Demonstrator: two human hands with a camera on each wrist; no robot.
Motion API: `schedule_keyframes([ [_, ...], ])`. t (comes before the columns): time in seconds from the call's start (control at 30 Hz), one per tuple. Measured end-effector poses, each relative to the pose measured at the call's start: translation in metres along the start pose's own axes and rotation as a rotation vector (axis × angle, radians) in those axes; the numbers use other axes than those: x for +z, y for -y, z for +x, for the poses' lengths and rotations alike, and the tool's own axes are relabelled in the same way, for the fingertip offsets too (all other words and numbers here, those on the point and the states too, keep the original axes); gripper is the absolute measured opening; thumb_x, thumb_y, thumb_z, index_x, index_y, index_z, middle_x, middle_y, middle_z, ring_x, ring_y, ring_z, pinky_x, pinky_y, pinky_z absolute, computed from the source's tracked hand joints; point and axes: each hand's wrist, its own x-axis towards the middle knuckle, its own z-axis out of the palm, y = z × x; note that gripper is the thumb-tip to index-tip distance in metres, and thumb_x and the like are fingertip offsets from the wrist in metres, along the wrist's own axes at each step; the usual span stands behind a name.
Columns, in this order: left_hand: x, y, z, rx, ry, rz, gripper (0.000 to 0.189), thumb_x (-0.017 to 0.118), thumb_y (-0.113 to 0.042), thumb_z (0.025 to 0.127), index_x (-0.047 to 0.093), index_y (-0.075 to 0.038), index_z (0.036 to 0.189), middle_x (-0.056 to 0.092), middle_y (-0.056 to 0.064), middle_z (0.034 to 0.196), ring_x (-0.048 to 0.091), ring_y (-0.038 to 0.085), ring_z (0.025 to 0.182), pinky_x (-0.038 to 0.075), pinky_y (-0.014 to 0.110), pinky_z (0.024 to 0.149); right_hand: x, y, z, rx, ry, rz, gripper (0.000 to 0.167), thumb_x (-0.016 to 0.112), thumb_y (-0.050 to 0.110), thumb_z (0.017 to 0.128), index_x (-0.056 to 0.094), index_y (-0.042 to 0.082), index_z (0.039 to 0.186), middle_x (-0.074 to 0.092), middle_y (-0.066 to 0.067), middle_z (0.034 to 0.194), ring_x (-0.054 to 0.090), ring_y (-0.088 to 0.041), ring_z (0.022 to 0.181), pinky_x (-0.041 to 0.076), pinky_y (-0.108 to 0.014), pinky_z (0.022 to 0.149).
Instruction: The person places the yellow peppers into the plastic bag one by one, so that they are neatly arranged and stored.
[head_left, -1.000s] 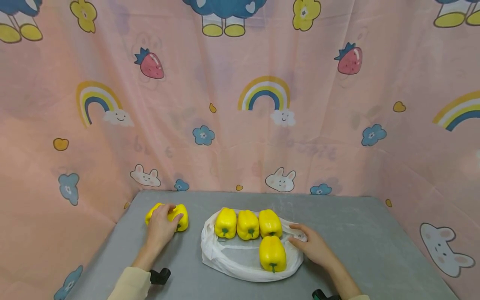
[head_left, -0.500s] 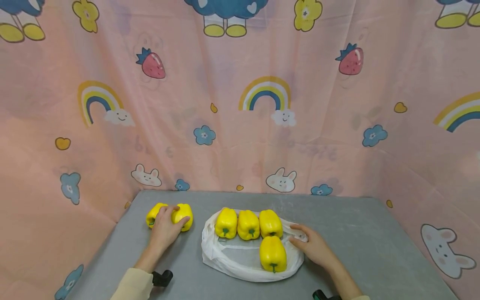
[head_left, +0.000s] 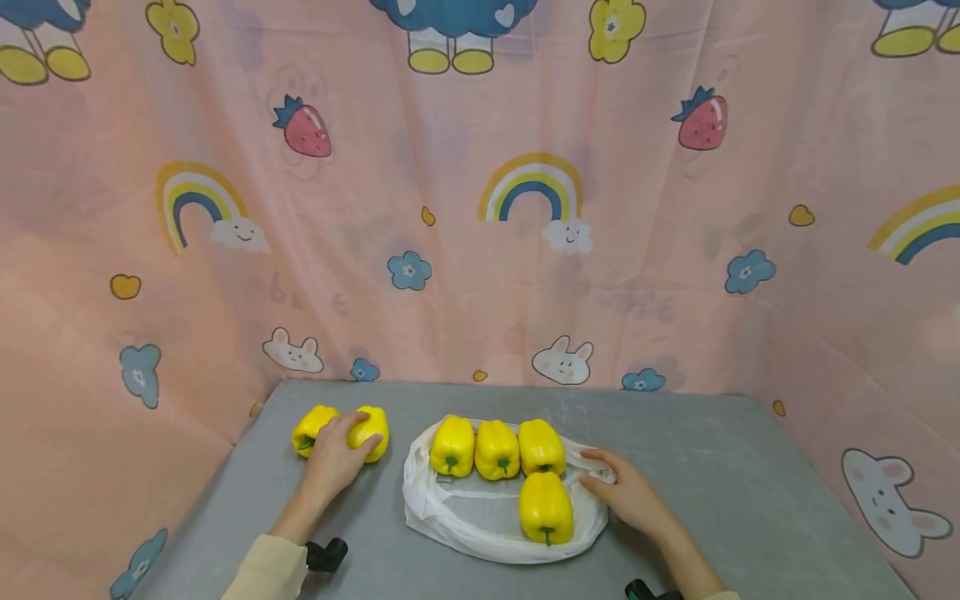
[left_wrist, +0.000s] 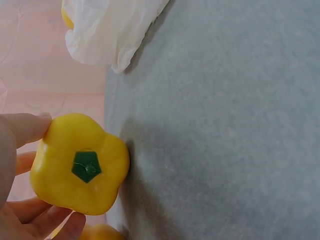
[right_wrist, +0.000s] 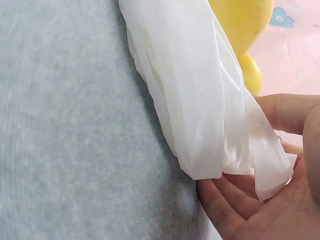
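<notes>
My left hand (head_left: 333, 458) grips a yellow bell pepper (head_left: 369, 437), low over the table at the left. In the left wrist view the thumb and fingers reach round the pepper (left_wrist: 102, 160), its green stem end facing the camera. A second yellow bell pepper (head_left: 309, 429) lies just left of that hand, partly hidden. My right hand (head_left: 630, 496) holds the right rim of a white plastic bag (head_left: 427, 517). In the right wrist view the thumb and fingers are on either side of the bag's edge (right_wrist: 272, 170). Several yellow bell peppers (head_left: 497, 450) lie inside the opened bag.
The grey table (head_left: 720, 483) runs back to a pink patterned curtain (head_left: 645, 317), which also hangs along both sides. Black wrist mounts (head_left: 326, 556) stick out by each wrist. Bare tabletop shows between the left hand and the bag.
My left hand has moved slightly right with its bell pepper, opening a gap to the second pepper. The right hand and the bag stay where they were.
</notes>
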Motion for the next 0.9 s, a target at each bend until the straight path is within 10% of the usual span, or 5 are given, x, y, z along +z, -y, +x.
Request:
schedule_keyframes([
  [0.9,0.001,-0.019,-0.004,-0.004,-0.029,-0.133,0.050,0.078,-0.028,0.091,0.064,-0.004,0.132,0.060,0.021,0.135,0.054,0.039,0.124,0.042,0.059,0.106,0.000,0.000,0.001,0.025,0.004,-0.002,0.056,0.067,0.036,0.098,0.056,0.005,0.142,0.049,-0.023,0.149,0.038,-0.048,0.140,0.029,-0.070,0.110],
])
